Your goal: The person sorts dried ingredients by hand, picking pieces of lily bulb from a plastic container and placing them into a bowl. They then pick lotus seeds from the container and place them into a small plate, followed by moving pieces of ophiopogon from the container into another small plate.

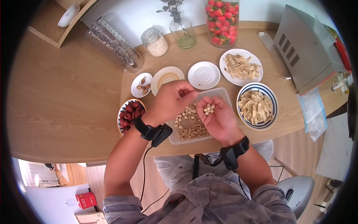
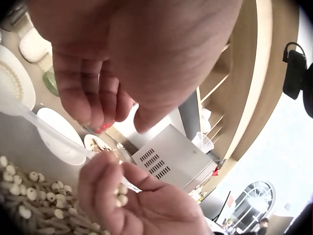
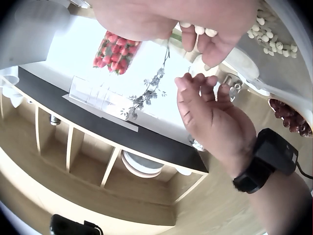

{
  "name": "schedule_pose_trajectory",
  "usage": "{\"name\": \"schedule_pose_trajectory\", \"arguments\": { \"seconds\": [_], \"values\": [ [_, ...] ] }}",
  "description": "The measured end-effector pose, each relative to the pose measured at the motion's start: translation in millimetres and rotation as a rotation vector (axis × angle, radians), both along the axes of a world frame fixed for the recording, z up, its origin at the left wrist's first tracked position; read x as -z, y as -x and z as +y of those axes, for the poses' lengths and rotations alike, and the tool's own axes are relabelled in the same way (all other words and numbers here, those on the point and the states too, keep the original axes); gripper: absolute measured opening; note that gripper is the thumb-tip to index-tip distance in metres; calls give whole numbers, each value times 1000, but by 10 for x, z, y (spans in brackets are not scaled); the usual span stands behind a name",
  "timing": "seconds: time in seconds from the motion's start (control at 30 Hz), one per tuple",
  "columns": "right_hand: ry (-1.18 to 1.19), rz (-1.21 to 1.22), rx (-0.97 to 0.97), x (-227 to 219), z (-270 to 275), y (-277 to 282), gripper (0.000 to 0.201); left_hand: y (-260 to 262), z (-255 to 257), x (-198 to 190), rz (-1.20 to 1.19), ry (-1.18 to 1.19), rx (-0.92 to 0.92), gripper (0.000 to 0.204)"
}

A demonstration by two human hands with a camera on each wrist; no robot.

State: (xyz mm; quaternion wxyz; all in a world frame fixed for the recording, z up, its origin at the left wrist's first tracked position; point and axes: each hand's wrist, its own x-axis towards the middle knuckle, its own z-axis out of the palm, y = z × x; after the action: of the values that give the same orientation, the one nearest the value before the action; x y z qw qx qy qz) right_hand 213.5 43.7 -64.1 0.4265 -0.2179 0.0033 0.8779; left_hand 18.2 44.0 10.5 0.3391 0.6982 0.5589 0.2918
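Observation:
My right hand (image 1: pixel 222 121) is cupped palm up over the right side of a clear plastic container (image 1: pixel 226 95), its fingers curled round several pale, round lotus seeds (image 1: pixel 209 109). Close to its left, my left hand (image 1: pixel 169 102) hovers over the container's far left side. In the right wrist view, the left hand's fingers (image 3: pixel 190 110) bend loosely, with nothing seen between them and the thumb. Inside the container, more lotus seeds (image 1: pixel 178 121) lie on the left, beside slender beige root pieces (image 1: pixel 192 128).
Left of the container stands a bowl of red dates (image 1: pixel 128 112); behind it are a small plate of brown nuts (image 1: pixel 144 87) and white saucer (image 1: pixel 203 74). Pale strips (image 1: pixel 255 106) fill a striped bowl at right. Farther back are a strawberry jar (image 1: pixel 222 22) and grey appliance (image 1: pixel 305 48).

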Motion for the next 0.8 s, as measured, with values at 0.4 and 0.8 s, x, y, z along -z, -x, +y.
{"name": "schedule_pose_trajectory", "arguments": {
  "seconds": [0.4, 0.8],
  "values": [
    [83, 119, -16, 123, 38, -35, 30, -62, -77, 392, 847, -16, 385, 11],
    [59, -20, 44, 97, 12, -6, 25, -53, -28, 16, 463, -167, 259, 16]
  ]
}}
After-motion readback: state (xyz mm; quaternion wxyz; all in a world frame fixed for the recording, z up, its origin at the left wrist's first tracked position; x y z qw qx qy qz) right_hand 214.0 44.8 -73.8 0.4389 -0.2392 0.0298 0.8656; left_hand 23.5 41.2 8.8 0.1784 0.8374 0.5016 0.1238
